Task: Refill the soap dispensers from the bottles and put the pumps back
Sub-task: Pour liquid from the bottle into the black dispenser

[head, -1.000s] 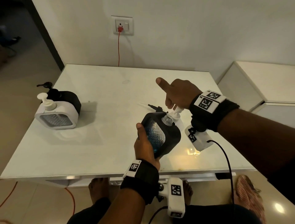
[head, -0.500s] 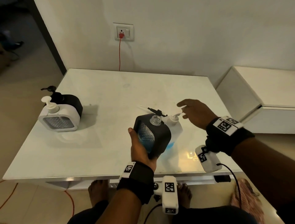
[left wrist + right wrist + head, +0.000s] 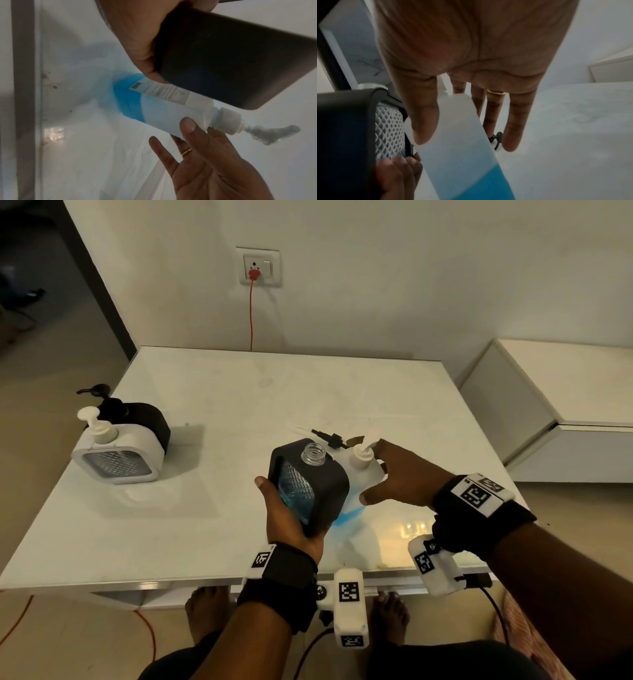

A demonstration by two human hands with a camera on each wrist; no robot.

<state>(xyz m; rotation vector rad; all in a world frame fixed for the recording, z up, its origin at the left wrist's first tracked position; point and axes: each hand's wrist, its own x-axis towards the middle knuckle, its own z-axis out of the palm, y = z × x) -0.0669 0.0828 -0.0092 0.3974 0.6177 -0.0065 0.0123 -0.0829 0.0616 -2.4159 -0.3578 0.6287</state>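
Left hand (image 3: pixel 291 515): grip clamped round the black soap dispenser (image 3: pixel 308 484), held tilted above the tabletop (image 3: pixel 212 508) near its front edge; the clear threaded neck is open, no pump fitted, blue soap showing behind the quilted window.

Right hand (image 3: pixel 400 474): half a second ago it hovered over the pump head; now it has dropped alongside the white refill bottle (image 3: pixel 363 470), fingers spread and straight, thumb at the bottle's near face, fingers on the far side. Grip apart, not yet closed.

Refill bottle: standing on the tabletop, touching or just behind the dispenser, white pump top on, blue soap only in its lowest part.

Black pump (image 3: pixel 330 437): lying on the tabletop just beyond both containers.

Meaning: the reach looks set to end in a grasp on the bottle, for more pouring or for moving it aside before the pump goes back; which cannot be told.

Far left: a white dispenser (image 3: pixel 116 455) and a second black dispenser (image 3: pixel 144 419), pumps on, well apart.
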